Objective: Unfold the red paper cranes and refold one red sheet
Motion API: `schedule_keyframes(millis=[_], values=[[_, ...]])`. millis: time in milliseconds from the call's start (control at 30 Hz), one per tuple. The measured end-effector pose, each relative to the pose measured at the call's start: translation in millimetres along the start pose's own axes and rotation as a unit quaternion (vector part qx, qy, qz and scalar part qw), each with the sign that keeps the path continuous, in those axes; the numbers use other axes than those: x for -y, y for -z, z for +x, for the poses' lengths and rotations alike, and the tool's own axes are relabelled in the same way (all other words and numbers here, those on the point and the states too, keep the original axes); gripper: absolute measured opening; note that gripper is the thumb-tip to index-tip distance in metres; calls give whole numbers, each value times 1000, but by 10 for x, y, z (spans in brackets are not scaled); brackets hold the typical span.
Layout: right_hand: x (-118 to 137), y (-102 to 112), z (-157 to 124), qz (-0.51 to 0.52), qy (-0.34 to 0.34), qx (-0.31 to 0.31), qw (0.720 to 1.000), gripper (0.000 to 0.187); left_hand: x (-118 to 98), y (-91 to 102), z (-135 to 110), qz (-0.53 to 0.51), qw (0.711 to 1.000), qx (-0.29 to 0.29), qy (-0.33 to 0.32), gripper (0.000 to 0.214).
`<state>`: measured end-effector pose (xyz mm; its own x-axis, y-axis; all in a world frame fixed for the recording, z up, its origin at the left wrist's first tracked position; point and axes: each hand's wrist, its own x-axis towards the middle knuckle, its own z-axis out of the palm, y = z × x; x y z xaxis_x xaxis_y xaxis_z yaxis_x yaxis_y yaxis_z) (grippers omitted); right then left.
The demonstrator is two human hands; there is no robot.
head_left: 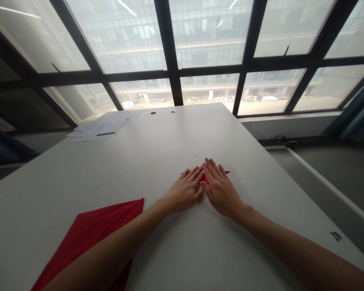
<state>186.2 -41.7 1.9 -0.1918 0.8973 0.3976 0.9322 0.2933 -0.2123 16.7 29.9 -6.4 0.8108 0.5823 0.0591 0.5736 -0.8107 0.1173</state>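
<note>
Both hands rest side by side over a small folded piece of red paper on the white table. My left hand lies flat on its left part, fingers stretched forward. My right hand presses down on its right part with straight fingers, the thumb pointing toward the left hand. Only a red patch between the hands and thin pointed tips at either side show; the rest of the paper is hidden under the fingers. A larger red sheet lies at the near left, partly covered by my left forearm.
White papers with a dark pen-like stick on them lie at the far left. A round dark disc sits near the far edge. A small black mark or item is near the right edge. Tall windows stand behind the table.
</note>
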Motion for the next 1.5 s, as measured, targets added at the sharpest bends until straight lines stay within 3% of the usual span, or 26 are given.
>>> schedule_keyframes(millis=[133,333,467,633,1067,1500], values=[[-42,-128,-20,28,-28,87,995,65,19,-30,0,2,1000,-3,-2,64],[-104,-106,-42,0,-76,117,990,68,25,-35,-4,9,1000,-22,-5,62],[-133,-77,-31,12,-26,121,992,67,0,22,-7,18,999,-35,-16,63],[-138,-74,-35,24,8,122,992,62,-7,29,-10,-5,1000,-5,-23,63],[-149,-43,-25,32,-15,124,992,61,24,16,10,1,1000,-9,6,68],[-440,41,74,-12,-69,89,994,54,34,1,-2,16,998,-30,52,74]])
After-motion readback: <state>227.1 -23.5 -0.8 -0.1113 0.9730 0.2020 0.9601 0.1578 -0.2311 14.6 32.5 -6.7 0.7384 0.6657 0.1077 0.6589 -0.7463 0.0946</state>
